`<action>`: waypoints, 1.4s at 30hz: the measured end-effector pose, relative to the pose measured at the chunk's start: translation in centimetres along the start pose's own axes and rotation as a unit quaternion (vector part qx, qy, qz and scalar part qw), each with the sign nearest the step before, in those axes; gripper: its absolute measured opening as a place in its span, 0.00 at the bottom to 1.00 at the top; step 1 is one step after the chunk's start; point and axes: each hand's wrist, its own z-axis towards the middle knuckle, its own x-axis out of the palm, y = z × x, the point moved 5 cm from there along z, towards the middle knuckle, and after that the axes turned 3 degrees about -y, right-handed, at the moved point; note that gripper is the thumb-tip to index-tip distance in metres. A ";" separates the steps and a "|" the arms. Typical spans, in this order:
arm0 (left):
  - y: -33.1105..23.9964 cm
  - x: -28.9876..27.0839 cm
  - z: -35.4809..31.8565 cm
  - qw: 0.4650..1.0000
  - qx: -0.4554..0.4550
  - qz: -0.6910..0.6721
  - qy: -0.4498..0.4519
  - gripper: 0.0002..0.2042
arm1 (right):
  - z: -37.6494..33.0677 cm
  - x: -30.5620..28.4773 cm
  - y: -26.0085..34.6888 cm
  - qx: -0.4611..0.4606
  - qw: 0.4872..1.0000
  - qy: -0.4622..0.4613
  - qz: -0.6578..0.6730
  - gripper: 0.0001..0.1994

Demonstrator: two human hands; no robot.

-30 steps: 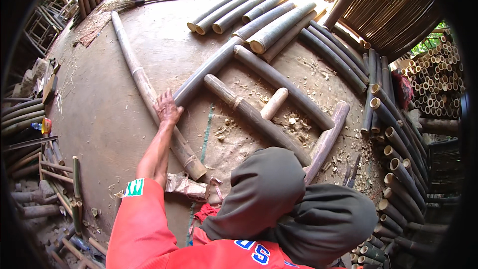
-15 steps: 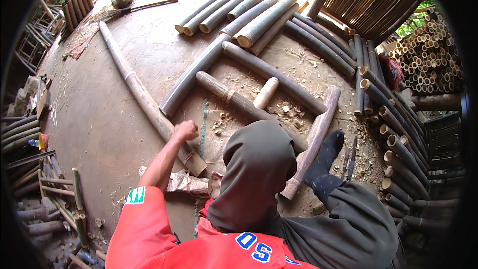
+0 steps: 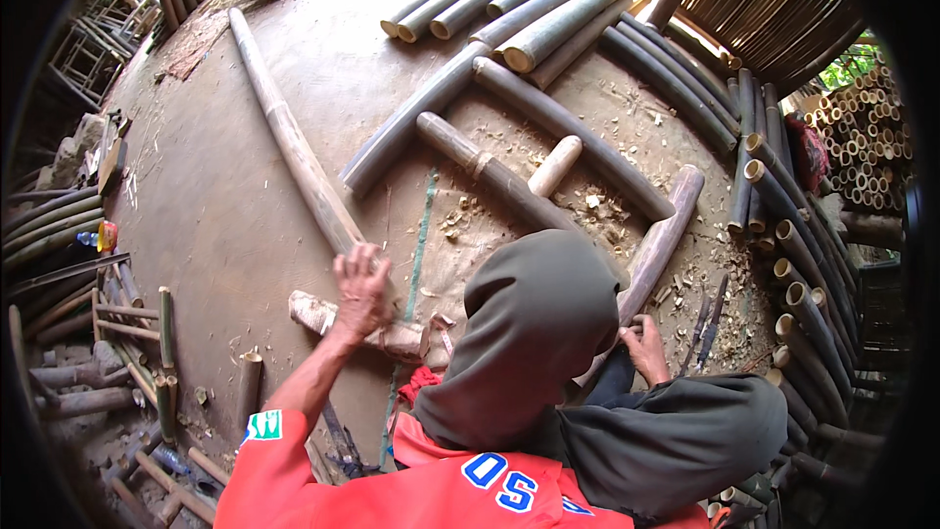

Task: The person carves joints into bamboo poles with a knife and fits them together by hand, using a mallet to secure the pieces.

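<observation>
Bamboo pole (image 3: pixel 294 147), long, lies on the dirt floor (image 3: pixel 215 216), its near end under the left hand (image 3: pixel 360 286). Left grip loose, fingers spread, resting on it, not closed. Right hand (image 3: pixel 646 348) partly hidden by dark cloth (image 3: pixel 548 333), touching a thick curved pole (image 3: pixel 661 235); its grip cannot be made out.

I am looking down into an open-air bamboo workshop; long bamboo poles (image 3: pixel 294 142) lie across the bare ground (image 3: pixel 196 196); cut poles (image 3: pixel 509 15) are laid side by side at the far end; more are stacked on end at the right (image 3: pixel 862 137); wood chips (image 3: pixel 597 206) litter the ground; woven bamboo panels (image 3: pixel 764 0) stand behind.
</observation>
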 end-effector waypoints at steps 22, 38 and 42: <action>10.1 12.2 14.2 0.896 -0.422 -0.111 0.080 0.20 | 1.4 6.4 -4.9 0.120 0.982 0.021 0.146 0.47; -4.5 -5.9 21.2 0.738 -0.153 -0.618 0.226 0.06 | 1.4 2.3 -3.7 0.110 0.990 0.081 0.034 0.44; -7.4 -10.1 26.5 0.791 -0.084 -0.532 0.290 0.08 | 3.6 -1.7 -1.6 -0.013 0.981 0.052 -0.184 0.35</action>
